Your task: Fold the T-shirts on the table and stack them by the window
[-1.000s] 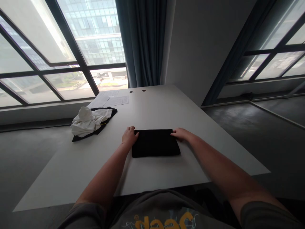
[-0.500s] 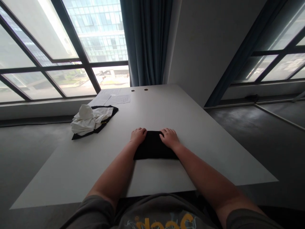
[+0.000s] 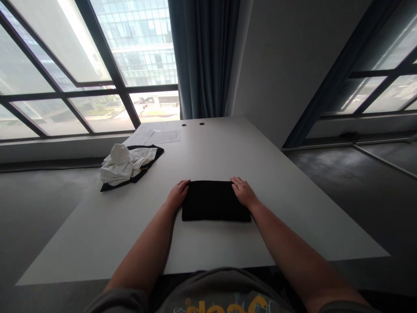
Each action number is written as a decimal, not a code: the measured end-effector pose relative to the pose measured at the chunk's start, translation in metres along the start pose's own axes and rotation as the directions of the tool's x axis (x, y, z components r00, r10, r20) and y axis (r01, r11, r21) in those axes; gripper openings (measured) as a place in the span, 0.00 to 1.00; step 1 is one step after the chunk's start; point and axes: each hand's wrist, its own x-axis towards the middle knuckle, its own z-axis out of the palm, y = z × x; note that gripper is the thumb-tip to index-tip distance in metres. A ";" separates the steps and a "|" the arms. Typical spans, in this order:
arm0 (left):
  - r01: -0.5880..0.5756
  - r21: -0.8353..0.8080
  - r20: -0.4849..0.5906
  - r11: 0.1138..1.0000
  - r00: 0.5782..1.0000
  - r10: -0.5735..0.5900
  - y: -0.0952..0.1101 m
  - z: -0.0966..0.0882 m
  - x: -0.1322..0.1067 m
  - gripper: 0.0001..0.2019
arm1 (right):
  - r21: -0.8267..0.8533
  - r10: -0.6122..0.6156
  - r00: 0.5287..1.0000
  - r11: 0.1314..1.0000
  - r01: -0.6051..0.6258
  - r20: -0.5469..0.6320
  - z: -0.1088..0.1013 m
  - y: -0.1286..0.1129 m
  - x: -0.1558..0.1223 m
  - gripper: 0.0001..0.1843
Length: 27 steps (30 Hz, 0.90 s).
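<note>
A folded black cloth (image 3: 215, 202), its exact kind not plain, lies flat in a neat rectangle on the white table. My left hand (image 3: 177, 194) rests at its far left corner, fingers stretched forward and the fingertips touching the edge. At the far right corner, my right hand (image 3: 243, 192) lies with its fingers extended, partly over the cloth. Neither hand grips the fabric. Both palms face down, so their undersides are hidden.
To the left, a crumpled white cloth (image 3: 120, 165) lies over a black one (image 3: 156, 157) at the table edge. Papers (image 3: 164, 136) lie at the far left of the table (image 3: 221, 152), near two round holes. A blue curtain (image 3: 205, 61) hangs beyond.
My hands have moved apart, from on top of the cloth's far edge out to its two far corners. More of the black cloth shows between them.
</note>
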 end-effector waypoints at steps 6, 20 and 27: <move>0.042 -0.011 -0.010 0.999 0.999 -0.042 -0.001 0.000 0.002 0.19 | 0.065 -0.032 0.999 0.997 0.035 -0.039 0.001 0.000 -0.001 0.27; 0.192 -0.075 -0.077 0.978 0.977 -0.198 0.014 -0.008 -0.039 0.17 | 0.189 0.072 0.944 0.982 -0.011 -0.322 -0.020 0.001 -0.037 0.25; 0.213 0.083 0.016 0.973 0.976 -0.215 0.036 -0.017 -0.058 0.14 | 0.204 0.010 0.989 0.979 0.021 -0.145 -0.033 -0.010 -0.065 0.25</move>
